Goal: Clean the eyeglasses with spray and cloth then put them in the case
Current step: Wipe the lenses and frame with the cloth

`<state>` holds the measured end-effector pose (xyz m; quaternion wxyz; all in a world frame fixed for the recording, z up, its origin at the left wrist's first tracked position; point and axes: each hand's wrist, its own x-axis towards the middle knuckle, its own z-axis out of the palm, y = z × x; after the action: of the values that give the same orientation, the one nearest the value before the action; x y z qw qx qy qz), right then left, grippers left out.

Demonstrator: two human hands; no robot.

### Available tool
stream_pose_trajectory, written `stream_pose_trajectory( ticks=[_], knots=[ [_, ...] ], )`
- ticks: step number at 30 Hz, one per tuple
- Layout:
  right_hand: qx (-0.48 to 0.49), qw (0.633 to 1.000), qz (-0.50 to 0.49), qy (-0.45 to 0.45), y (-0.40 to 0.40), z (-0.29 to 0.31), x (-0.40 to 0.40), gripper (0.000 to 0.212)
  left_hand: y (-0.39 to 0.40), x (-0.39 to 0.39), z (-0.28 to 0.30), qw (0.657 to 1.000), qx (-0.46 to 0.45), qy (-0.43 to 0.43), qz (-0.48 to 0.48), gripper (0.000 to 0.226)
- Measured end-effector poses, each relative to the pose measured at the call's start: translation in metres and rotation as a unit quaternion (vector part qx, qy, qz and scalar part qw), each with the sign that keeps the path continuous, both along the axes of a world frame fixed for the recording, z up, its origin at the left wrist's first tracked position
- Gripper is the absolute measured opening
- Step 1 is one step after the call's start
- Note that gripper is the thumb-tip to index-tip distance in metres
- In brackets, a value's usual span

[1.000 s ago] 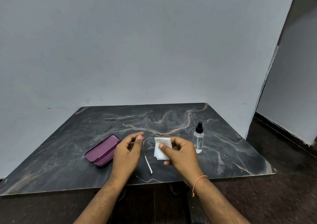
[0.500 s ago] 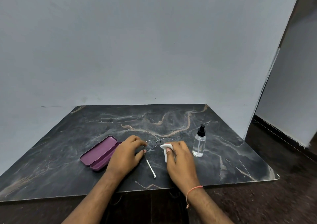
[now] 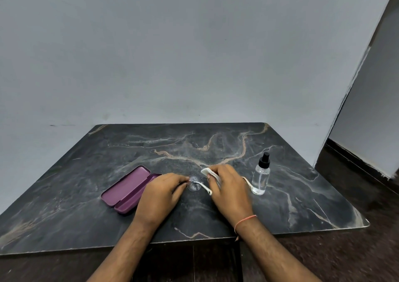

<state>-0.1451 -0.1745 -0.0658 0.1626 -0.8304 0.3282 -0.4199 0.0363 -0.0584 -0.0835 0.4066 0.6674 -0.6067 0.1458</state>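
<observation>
Case lies left of both hands

Hands meet over the eyeglasses near the counter's front edge: left hand pinches the frame, right hand grips the cloth. Open case touches the left hand, its long axis running diagonally.

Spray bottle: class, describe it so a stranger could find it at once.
On the dark marble table, look just right of the right hand. The spray bottle stands upright there: clear, with a black pump top, the only tall, see-through item, unlike the flat purple case.
</observation>
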Motion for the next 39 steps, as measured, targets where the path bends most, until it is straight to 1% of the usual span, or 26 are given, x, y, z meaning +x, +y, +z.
stream_pose_trajectory(
  ticks=[3,8,12,16,18,21,24,26,29,31,34,36,38,39],
  knots=[
    [-0.031,0.999,0.005,0.019,-0.006,-0.004,0.007,0.006,0.001,0.000,-0.001,1.000,-0.008,0.005,-0.005,0.015],
    [-0.084,0.993,0.052,0.071,-0.003,-0.011,0.008,0.017,0.002,-0.002,0.000,1.000,-0.011,0.005,-0.019,0.013],
    [-0.049,0.994,0.073,0.069,-0.001,-0.010,0.008,0.028,0.003,-0.002,-0.001,1.000,0.004,-0.010,-0.023,0.014],
    [-0.022,0.990,0.117,0.081,0.001,-0.011,0.005,0.027,0.003,-0.001,-0.002,0.999,0.015,-0.015,-0.026,0.016],
    [-0.035,0.991,0.097,0.086,0.000,-0.012,0.004,0.029,0.003,-0.002,-0.002,0.999,0.017,-0.019,-0.027,0.017],
    [-0.088,0.991,0.034,0.096,-0.001,-0.015,0.008,0.028,0.004,-0.003,0.000,0.999,0.007,-0.022,-0.026,0.015],
    [-0.089,0.992,0.001,0.093,-0.004,-0.018,0.012,0.028,0.003,-0.003,0.000,0.999,0.008,-0.030,-0.024,0.015],
    [-0.070,0.993,0.023,0.095,-0.005,-0.018,0.012,0.027,0.003,-0.003,0.000,0.999,0.009,-0.037,-0.022,0.015],
    [-0.034,0.991,0.105,0.081,-0.005,-0.014,0.010,0.022,0.003,-0.003,0.000,0.999,0.009,-0.044,-0.020,0.018],
    [-0.021,0.989,0.131,0.070,-0.004,-0.013,0.009,0.023,0.004,-0.003,0.000,0.999,0.009,-0.044,-0.017,0.019],
    [-0.031,0.994,0.083,0.064,-0.005,-0.013,0.010,0.029,0.004,-0.004,0.000,0.999,0.000,-0.043,-0.020,0.016],
    [-0.041,0.996,0.044,0.071,-0.006,-0.014,0.011,0.028,0.003,-0.004,0.000,0.999,-0.007,-0.044,-0.023,0.014],
    [-0.029,0.996,0.033,0.078,-0.008,-0.014,0.012,0.029,0.003,-0.005,0.000,0.998,-0.012,-0.048,-0.027,0.009],
    [-0.019,0.996,0.036,0.082,-0.008,-0.014,0.012,0.029,0.003,-0.005,0.000,0.998,-0.011,-0.048,-0.031,0.013]
  ],
)
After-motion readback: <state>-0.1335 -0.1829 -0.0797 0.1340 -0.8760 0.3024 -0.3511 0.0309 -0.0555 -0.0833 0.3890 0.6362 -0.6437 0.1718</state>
